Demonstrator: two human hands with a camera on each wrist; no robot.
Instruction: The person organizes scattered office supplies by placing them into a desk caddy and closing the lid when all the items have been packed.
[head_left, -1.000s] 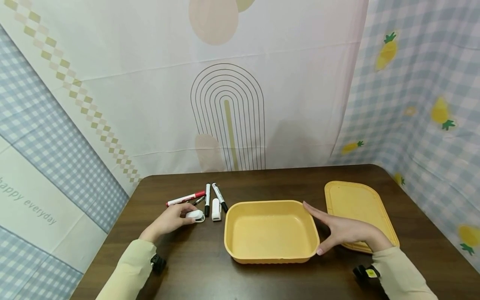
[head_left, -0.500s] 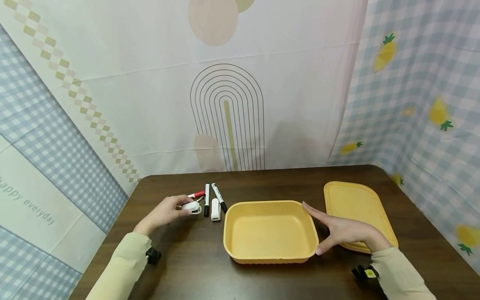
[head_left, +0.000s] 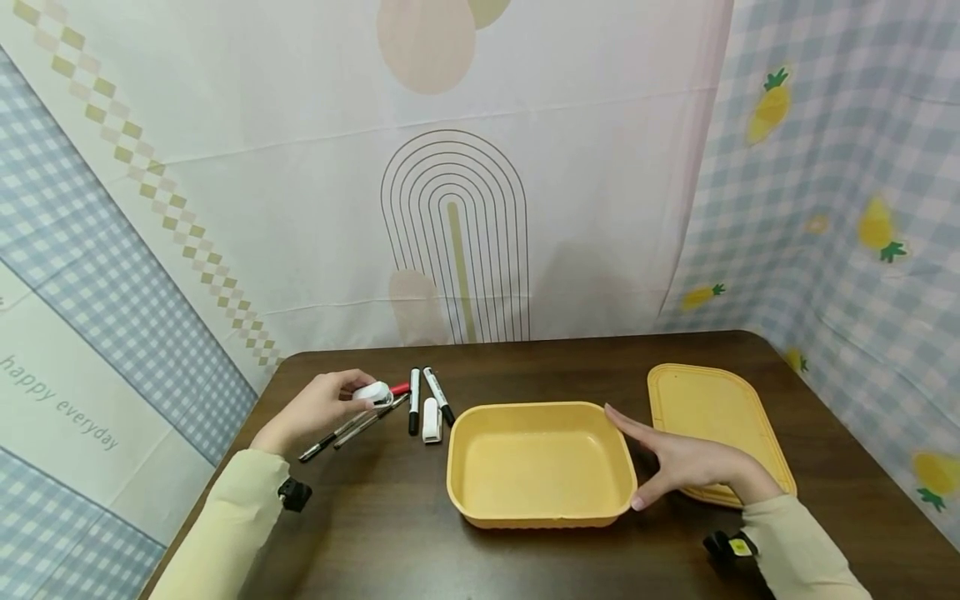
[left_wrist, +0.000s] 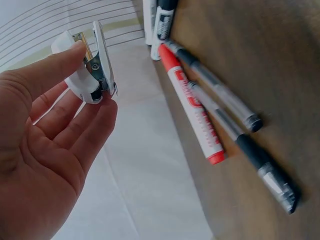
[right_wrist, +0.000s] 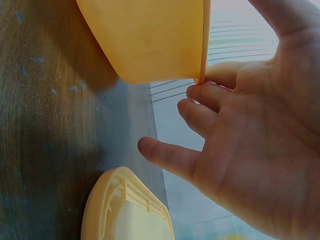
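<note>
My left hand (head_left: 318,408) pinches a small white stapler (head_left: 372,394) between thumb and fingers, above the pens at the table's left. The left wrist view shows the stapler's (left_wrist: 82,82) metal inner parts, with its arms spread apart. Below it lie a red-and-white marker (left_wrist: 190,102) and two clear pens with black ends (left_wrist: 260,155). My right hand (head_left: 693,458) is spread along the right side of a yellow box (head_left: 540,467), its thumb and forefinger touching the rim. In the right wrist view, fingertips (right_wrist: 195,90) meet the box's rim; the other fingers stay apart from it.
Two white markers with black caps (head_left: 414,402) and a second white stapler (head_left: 431,419) lie left of the box. A yellow lid (head_left: 712,408) lies behind my right hand. Patterned cloth (head_left: 600,167) hangs behind the dark wooden table (head_left: 405,533).
My left hand has lifted the stapler and moved it away and slightly left, over the pens; the two clear pens now show more. My right hand and the box have stayed put.
</note>
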